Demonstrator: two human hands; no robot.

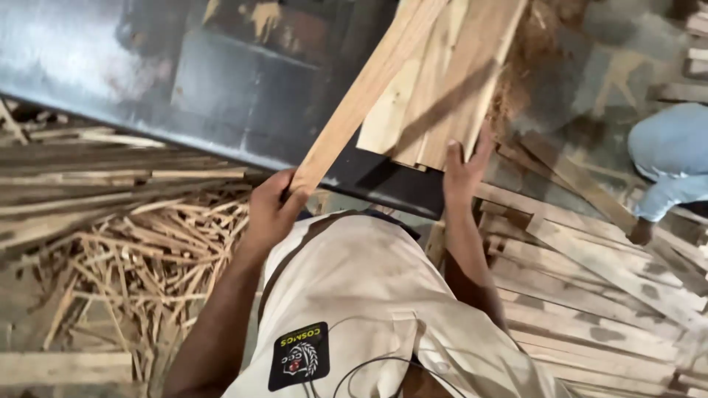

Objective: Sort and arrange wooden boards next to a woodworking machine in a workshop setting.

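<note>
Wood strip slants up from the left hand, whose fingers curl round its lower end in a firm grip, near the dark metal edge of the machine counter. Beside it, a short stack of boards lies on that counter, and the right hand presses against the near ends of the boards with fingers spread flat, holding nothing closed. Judging from this, the step in hand is splitting the narrow strip away from the wider boards while the stack is steadied. A next move would call for lifting the strip clear without dragging the boards, and for keeping the right palm square on the stack so it does not slide. Thin offcuts lie in a loose heap on the floor to the left; longer planks lie to the right, where another person's pale sleeve reaches down towards them.
</note>
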